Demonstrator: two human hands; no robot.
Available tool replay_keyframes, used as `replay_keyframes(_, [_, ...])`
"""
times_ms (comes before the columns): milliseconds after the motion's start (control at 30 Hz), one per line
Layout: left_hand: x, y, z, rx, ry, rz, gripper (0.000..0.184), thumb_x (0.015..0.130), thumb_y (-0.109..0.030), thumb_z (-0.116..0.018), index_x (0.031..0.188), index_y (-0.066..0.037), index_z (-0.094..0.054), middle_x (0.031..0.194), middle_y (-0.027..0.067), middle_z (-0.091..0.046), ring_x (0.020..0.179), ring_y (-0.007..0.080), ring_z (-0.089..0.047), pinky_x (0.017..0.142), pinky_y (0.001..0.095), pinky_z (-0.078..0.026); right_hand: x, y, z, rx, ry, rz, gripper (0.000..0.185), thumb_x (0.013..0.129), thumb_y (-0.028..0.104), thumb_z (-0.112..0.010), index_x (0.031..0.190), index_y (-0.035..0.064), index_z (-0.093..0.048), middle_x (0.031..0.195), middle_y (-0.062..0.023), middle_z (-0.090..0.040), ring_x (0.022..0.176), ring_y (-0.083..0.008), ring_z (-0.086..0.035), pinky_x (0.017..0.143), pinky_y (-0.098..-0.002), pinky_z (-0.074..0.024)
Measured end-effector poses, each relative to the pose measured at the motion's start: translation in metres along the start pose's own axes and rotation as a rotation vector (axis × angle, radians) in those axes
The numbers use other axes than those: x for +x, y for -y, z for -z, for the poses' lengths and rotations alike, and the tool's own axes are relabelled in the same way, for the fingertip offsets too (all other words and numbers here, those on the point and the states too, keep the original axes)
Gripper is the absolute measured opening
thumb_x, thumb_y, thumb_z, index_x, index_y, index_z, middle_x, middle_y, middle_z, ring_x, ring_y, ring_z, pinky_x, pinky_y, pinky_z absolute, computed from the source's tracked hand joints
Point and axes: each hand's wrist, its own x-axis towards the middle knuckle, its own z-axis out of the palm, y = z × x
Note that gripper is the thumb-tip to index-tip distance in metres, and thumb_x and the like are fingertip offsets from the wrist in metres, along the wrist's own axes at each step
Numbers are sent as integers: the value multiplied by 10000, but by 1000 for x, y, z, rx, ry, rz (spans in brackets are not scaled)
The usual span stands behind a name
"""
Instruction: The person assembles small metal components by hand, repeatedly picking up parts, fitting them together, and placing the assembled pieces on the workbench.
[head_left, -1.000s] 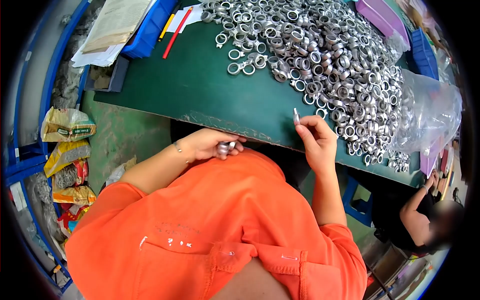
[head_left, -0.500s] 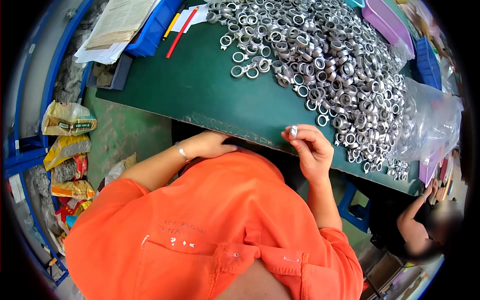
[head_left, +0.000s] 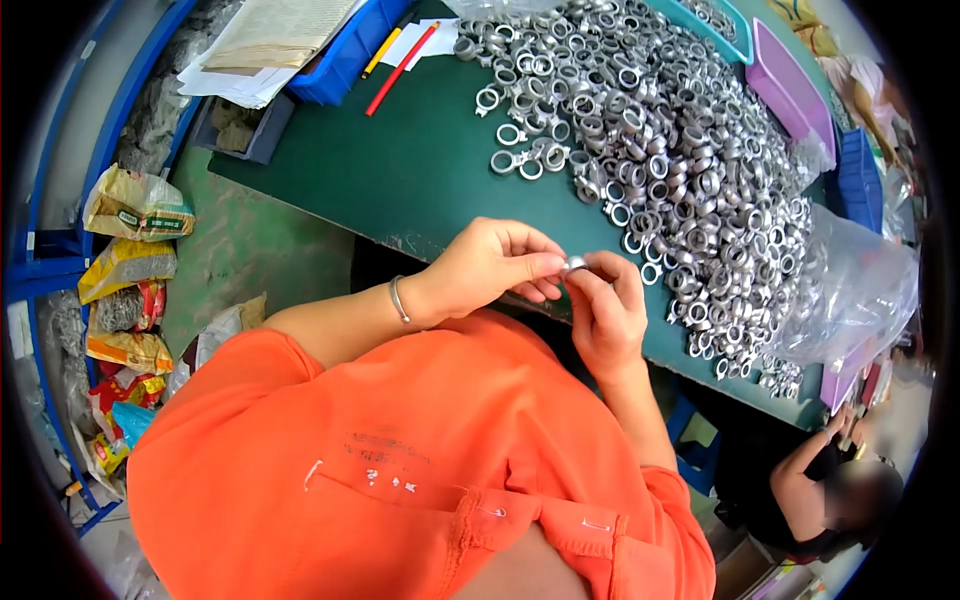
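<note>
A small silver metal ring (head_left: 574, 264) is pinched between my two hands, just over the table's front edge. My right hand (head_left: 608, 310) grips it with thumb and fingertips. From the left, my left hand (head_left: 495, 262) closes thumb and fingers on the ring's near side, a metal bangle on its wrist. Fingers cover most of the ring. Beyond my hands a big heap of similar metal rings (head_left: 690, 170) with small lugs spreads across the green table (head_left: 400, 170).
A red pencil (head_left: 402, 70) and a yellow one (head_left: 381, 53) lie by a blue bin (head_left: 350, 60). Purple (head_left: 790, 85) and teal (head_left: 735, 40) trays stand behind the heap. A clear plastic bag (head_left: 850, 285) is at right. Another person (head_left: 800, 490) sits at lower right.
My left hand has come up from the table edge at my waist to the ring in my right hand. The view has shifted slightly.
</note>
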Motion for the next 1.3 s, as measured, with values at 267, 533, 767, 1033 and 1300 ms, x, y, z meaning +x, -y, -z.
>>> replay_keyframes(267, [9, 19, 26, -512, 21, 198, 267, 944, -171, -424, 1088, 17, -550, 895, 65, -595, 723, 98, -536, 658, 257, -486, 32, 2, -7, 151, 186, 128, 251, 656, -104, -577, 881, 5, -603, 906, -125, -582, 791, -291, -564, 686, -354, -472])
replay_keyframes(533, [0, 10, 24, -346, -65, 124, 162, 881, -63, -501, 1029, -22, -550, 918, 54, -579, 753, 89, -529, 658, 230, -463, 56, -52, -15, -380, 56, -174, 101, 793, 74, -597, 854, -5, -608, 720, -88, -580, 603, -231, -557, 504, -303, -433])
replay_keyframes(767, [6, 9, 19, -304, -59, 39, 135, 854, -56, -560, 973, 9, -558, 825, 51, -576, 676, 82, -521, 569, 210, -442, 50, -27, 5, 784, 253, -1058, 141, 832, 81, -581, 899, -36, -622, 694, -68, -621, 521, -88, -540, 446, -193, -398])
replay_keyframes(1033, [8, 5, 7, -285, -4, -55, 131, 844, -97, -614, 922, 0, -576, 772, 37, -579, 617, 76, -501, 540, 187, -411, 31, 0, -13, 583, 70, -723, 116, 831, -4, -593, 943, -33, -598, 767, -44, -614, 589, -70, -576, 505, -177, -452])
replay_keyframes(1300, [6, 5, 5, -333, -43, 17, 140, 890, -131, -553, 953, -6, -571, 805, 41, -590, 688, 113, -579, 612, 229, -504, 28, -4, -17, 98, -27, -239, 186, 748, -112, -589, 903, -16, -627, 848, -119, -617, 668, -166, -621, 575, -241, -510])
